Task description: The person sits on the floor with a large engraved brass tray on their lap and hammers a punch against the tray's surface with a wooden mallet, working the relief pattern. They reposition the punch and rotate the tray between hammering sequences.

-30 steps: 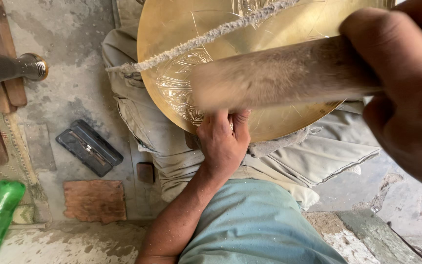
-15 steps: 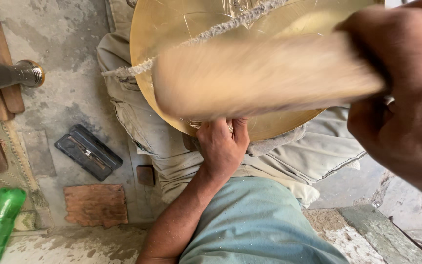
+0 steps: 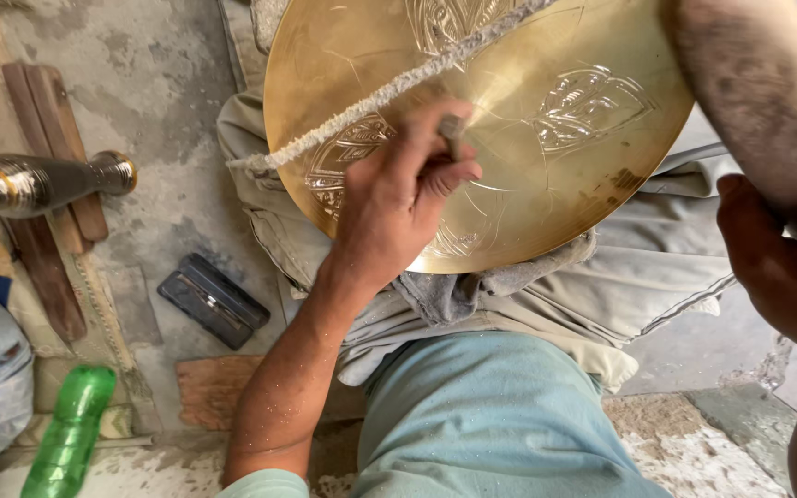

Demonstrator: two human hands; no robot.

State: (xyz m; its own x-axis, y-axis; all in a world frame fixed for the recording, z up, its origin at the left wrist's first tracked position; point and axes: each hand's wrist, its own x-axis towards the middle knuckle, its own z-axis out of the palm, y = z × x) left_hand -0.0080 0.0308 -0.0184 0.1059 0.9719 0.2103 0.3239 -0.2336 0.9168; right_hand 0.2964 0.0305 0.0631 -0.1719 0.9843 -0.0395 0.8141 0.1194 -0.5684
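Left hand (image 3: pixel 398 198) moved up from the brass plate's (image 3: pixel 546 221) lower rim onto its engraved face, fingers pinched on a small metal punch (image 3: pixel 452 129) set tip-down against the metal. Right hand (image 3: pixel 781 277) gripped a wooden mallet (image 3: pixel 758 92), which had swung from across the plate to raised at right. Plate rested tilted on the lap; likely between strikes.

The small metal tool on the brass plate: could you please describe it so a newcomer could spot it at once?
Start at the large round brass plate resting on the person's lap. On its lower left part sits the left hand; the small metal tool sticks up from its fingertips, tip against the plate. It is short, grey and slim, unlike the thick wooden mallet in the right hand.
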